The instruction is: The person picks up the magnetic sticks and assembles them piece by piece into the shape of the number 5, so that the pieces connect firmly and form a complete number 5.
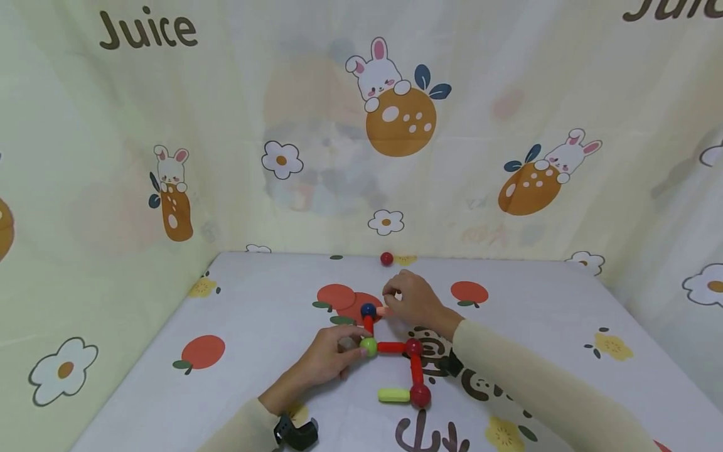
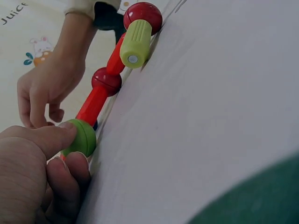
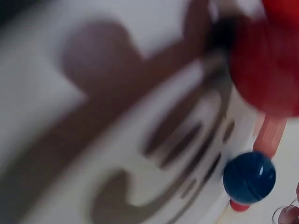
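Note:
In the head view my left hand (image 1: 327, 355) pinches a green ball (image 1: 369, 347) between thumb and fingers. A red rod (image 1: 391, 347) runs right from it to a red ball (image 1: 413, 346); another red rod (image 1: 417, 370) leads to a nearer red ball (image 1: 420, 395) bearing a lime-green rod (image 1: 393, 395). Beyond the green ball, a short red rod (image 1: 369, 324) joins a dark blue ball (image 1: 368, 310), from which a salmon rod (image 1: 383, 311) points right. My right hand (image 1: 417, 300) hovers beside that rod, fingers loosely bent, with nothing visible between them.
A loose red ball (image 1: 386, 258) lies at the table's far edge, against the printed curtain (image 1: 316, 232). The white tablecloth (image 1: 271, 314) carries flat fruit prints and lettering. Dark bands circle both wrists.

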